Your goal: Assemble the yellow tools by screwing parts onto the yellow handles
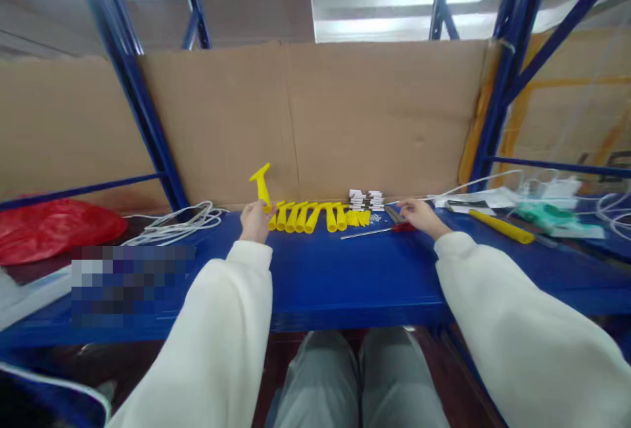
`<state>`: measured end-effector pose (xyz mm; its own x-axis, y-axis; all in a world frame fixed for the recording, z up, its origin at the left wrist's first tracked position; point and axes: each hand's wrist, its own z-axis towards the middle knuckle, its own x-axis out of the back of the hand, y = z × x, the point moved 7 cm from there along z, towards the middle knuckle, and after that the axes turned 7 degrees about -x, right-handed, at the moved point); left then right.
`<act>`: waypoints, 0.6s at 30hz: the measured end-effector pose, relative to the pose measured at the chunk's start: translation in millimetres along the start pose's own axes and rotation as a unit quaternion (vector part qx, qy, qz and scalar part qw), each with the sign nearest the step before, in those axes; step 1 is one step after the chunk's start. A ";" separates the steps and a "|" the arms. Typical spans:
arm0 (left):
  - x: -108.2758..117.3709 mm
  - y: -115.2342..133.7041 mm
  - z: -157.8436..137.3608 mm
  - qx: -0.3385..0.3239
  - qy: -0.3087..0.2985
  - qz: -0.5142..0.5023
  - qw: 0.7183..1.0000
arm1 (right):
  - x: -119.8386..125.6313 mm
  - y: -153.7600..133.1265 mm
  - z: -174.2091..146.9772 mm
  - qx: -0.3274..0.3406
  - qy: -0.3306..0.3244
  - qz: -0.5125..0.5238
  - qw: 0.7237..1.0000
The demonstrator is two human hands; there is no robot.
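My left grip point(254, 221) has a yellow T-shaped piece point(263, 186) pinched low, left of centre; I'd keep that hold firm and clear of the yellow row point(311, 219) beside it on the desk point(345, 277). My right grip point(418, 213), right of centre, is by the red-handled screwdriver point(403, 227); can't tell if it's holding anything.

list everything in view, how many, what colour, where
t-shaped plastic piece: 1, yellow, raised in left hand
row of t-shaped plastic pieces: about seven, yellow, shelf centre
small flat pieces: several, yellow, right of row
stacked flat blocks: uncounted, white and dark, behind those
thin-shafted metal tool: 1, red-handled, by right hand
long-handled tool: 1, yellow, right
crumpled plastic: uncounted, green, far right
looped cable: 1 bundle, white, left
plastic bag: 1, red, far left
cardboard sheets: several, brown, behind
metal shelf: 1, blue, below
trouser legs: 2, grey, bottom
left hand, right hand: 2, white-sleeved, over shelf
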<state>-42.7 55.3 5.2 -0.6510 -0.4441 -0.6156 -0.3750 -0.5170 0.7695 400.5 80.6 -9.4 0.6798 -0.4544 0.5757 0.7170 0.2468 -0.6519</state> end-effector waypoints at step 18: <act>-22.7 -4.0 -5.9 -0.009 -0.121 -0.002 0.993 | 3.9 -1.0 -3.2 -0.026 -0.007 -0.007 1.000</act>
<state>-22.5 63.1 15.2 -0.7896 -0.2549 -0.5582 -0.3672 -0.5326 0.7626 402.0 75.9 -8.1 0.6726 -0.4446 0.5915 0.7173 0.1955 -0.6688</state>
